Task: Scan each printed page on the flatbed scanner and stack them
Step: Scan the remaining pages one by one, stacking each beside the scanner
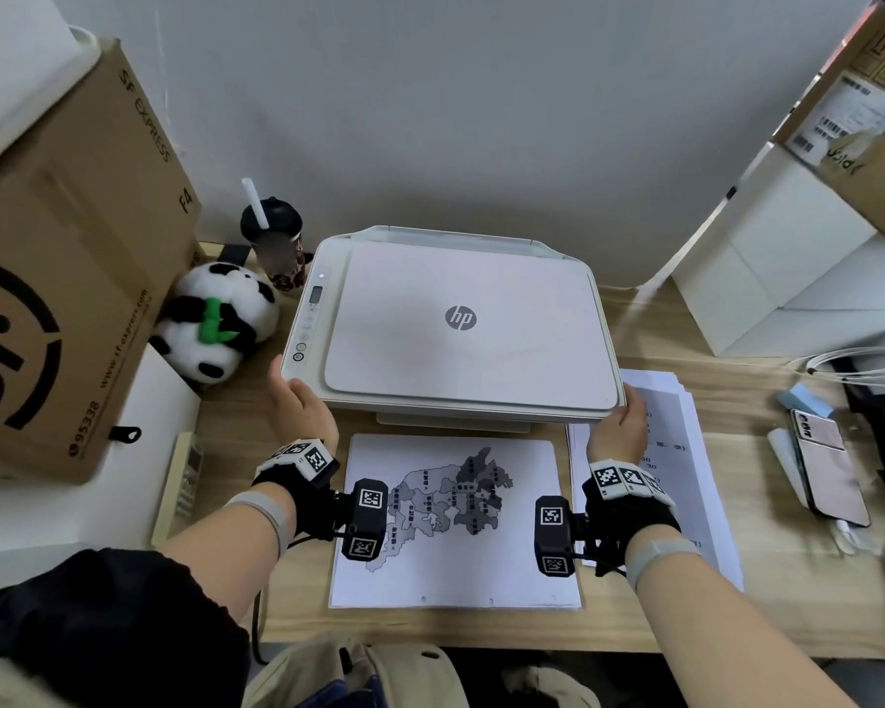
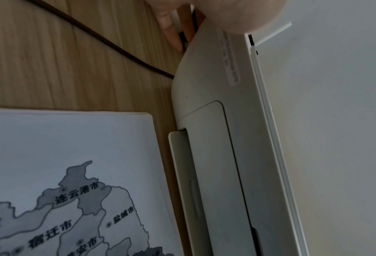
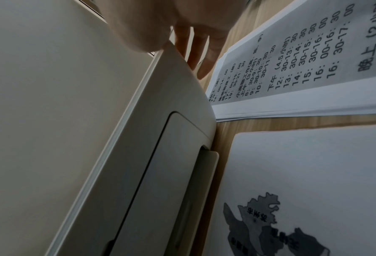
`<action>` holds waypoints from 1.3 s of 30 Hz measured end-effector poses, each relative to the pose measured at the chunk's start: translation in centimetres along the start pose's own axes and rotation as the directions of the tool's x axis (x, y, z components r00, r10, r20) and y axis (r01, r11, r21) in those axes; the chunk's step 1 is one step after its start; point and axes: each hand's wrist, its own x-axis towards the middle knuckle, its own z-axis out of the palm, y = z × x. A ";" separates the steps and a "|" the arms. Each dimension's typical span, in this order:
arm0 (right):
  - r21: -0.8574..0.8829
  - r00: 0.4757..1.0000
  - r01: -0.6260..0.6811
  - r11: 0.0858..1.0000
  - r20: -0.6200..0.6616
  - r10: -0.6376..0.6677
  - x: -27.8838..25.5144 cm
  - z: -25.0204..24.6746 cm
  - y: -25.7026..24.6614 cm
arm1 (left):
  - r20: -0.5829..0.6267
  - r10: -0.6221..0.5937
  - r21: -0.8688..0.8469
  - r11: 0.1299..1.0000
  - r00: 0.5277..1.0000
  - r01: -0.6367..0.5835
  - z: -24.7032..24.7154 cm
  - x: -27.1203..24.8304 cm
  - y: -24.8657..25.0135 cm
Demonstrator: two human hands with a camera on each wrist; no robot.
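A white HP flatbed scanner stands mid-desk with its lid down. My left hand rests on its front-left corner; in the left wrist view the palm covers the corner and a straight finger lies along the scanner's side. My right hand rests on the front-right corner, its straight fingers pointing down beside the scanner body. A map page lies in front of the scanner. A stack of text pages lies to the right, partly under my right hand.
A large cardboard box, a panda plush and a cup with a straw crowd the left. White boxes, cables and a phone sit on the right. A dark cord crosses the desk by the scanner.
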 end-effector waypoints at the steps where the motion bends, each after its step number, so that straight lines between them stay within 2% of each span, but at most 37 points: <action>1: -0.001 1.000 0.000 1.000 0.001 0.000 0.0 0.0 0.0 | -0.001 -0.002 0.000 1.000 1.000 0.002 0.0 0.0 0.0; 31: -0.014 1.000 -0.015 1.000 0.003 0.015 0.1 0.1 0.1 | 0.008 -0.037 0.054 0.998 0.999 0.037 0.4 0.2 -0.5; 39: 0.010 0.999 -0.038 0.999 0.016 0.037 0.1 -0.1 -0.1 | -0.015 -0.115 0.013 0.993 0.993 0.116 0.7 0.2 0.3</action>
